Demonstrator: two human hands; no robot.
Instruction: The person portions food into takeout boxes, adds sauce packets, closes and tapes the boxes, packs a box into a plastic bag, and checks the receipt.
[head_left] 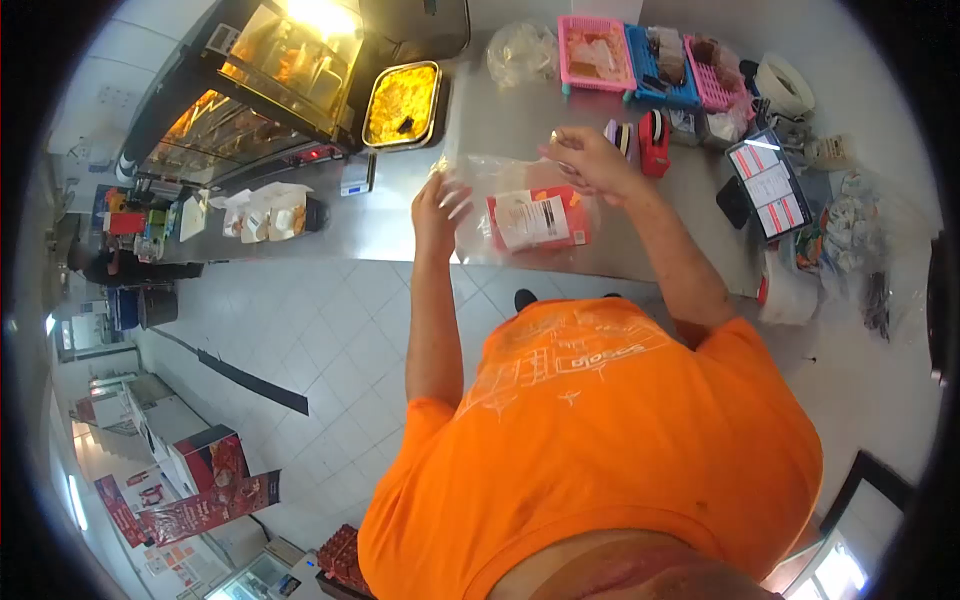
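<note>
A clear plastic bag [478, 222] lies on the steel counter, with a red and white package [540, 220] inside or under it; a white printed slip is on the package. My left hand [440, 208] has its fingers bent at the bag's upper left corner, pinching the plastic. At the upper right of the bag, my right hand [592, 162] is closed, thumb and index finger together at the bag's top edge.
A tray of yellow food [402, 104] and a small scale [357, 174] stand left of the bag. Behind are a lit display cabinet [290, 70] and pink basket [596, 54]. Right are a red tape dispenser [654, 143] and a tablet [768, 186].
</note>
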